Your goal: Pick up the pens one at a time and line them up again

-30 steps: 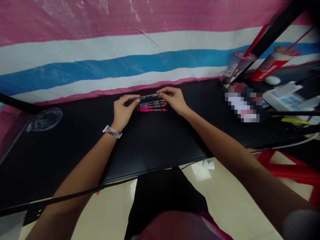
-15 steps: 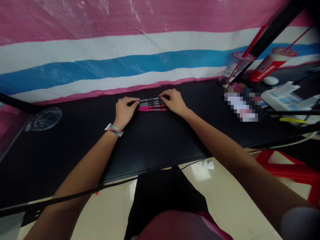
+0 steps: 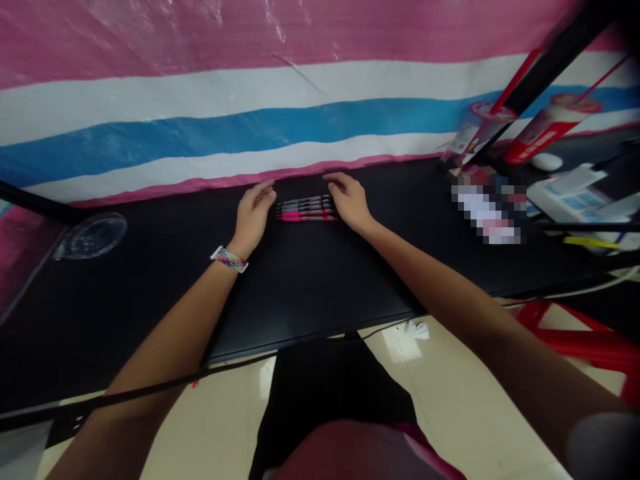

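Several pens (image 3: 306,209) lie side by side in a row on the black table (image 3: 310,280), the grey and black ones at the far side and the pink and red ones nearer me. Just left of the row is my left hand (image 3: 254,212), fingers apart and nothing held; a multicoloured band circles its wrist. At the other end, my right hand (image 3: 350,200) is also open, its thumb and forefinger spread close to the pen ends. Whether its fingers touch the pens I cannot tell.
A clear plastic lid (image 3: 97,236) lies at the left. At the right stand two drink cups with straws, a clear one (image 3: 467,137) and a red one (image 3: 545,133), by a black post. A striped sheet (image 3: 250,130) hangs behind; a red stool (image 3: 580,337) is lower right.
Both hands have let go of the pens' ends and opened, the left drawing slightly away and the right lifting its forefinger. The pens stay in their row.
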`<action>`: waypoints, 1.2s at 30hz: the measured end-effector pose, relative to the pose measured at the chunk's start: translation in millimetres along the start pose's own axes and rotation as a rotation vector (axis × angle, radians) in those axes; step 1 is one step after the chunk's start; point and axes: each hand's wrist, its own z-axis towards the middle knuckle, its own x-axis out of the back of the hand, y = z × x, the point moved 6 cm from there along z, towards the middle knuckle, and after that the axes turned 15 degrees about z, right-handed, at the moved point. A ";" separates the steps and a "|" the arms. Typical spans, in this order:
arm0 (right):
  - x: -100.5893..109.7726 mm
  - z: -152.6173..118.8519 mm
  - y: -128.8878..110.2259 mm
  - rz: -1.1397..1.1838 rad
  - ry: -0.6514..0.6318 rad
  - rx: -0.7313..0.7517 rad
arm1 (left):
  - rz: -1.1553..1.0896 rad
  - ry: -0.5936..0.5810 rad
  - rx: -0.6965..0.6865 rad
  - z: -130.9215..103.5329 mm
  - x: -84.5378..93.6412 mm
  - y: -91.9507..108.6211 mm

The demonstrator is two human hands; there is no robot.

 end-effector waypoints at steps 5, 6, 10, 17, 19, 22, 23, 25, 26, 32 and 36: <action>-17.3 -5.7 3.3 0.157 0.017 -0.124 | -0.202 -0.060 0.023 -3.0 -19.6 1.6; -19.9 -6.2 2.9 0.166 0.001 -0.132 | -0.205 -0.071 0.013 -4.7 -23.0 4.3; -21.9 -7.8 1.3 0.185 -0.022 -0.133 | -0.218 -0.094 0.017 -15.3 -28.8 17.1; -22.9 -22.4 -7.3 0.204 -0.050 -0.143 | -0.234 -0.045 0.082 -40.5 -24.1 38.2; -24.1 -27.6 -11.3 0.197 -0.060 -0.150 | -0.192 -0.017 0.091 -47.1 -24.1 42.0; -25.1 -32.5 -17.2 0.135 -0.080 -0.136 | -0.150 0.004 0.083 -54.8 -25.0 47.4; -25.0 -33.3 -19.4 0.101 -0.083 -0.122 | -0.142 0.012 0.086 -56.3 -24.6 48.5; -24.4 -34.0 -25.2 0.027 -0.091 -0.077 | -0.122 0.031 0.101 -57.2 -22.0 49.4; -24.4 -34.4 -29.2 -0.011 -0.099 -0.046 | -0.110 0.039 0.108 -56.5 -20.0 49.4; -35.7 -47.6 -67.5 -0.287 -0.287 0.224 | -0.024 0.081 0.068 -41.3 -1.7 48.2; -50.1 -62.5 -83.9 -0.404 -0.512 0.419 | 0.035 0.073 0.054 -35.0 2.6 45.2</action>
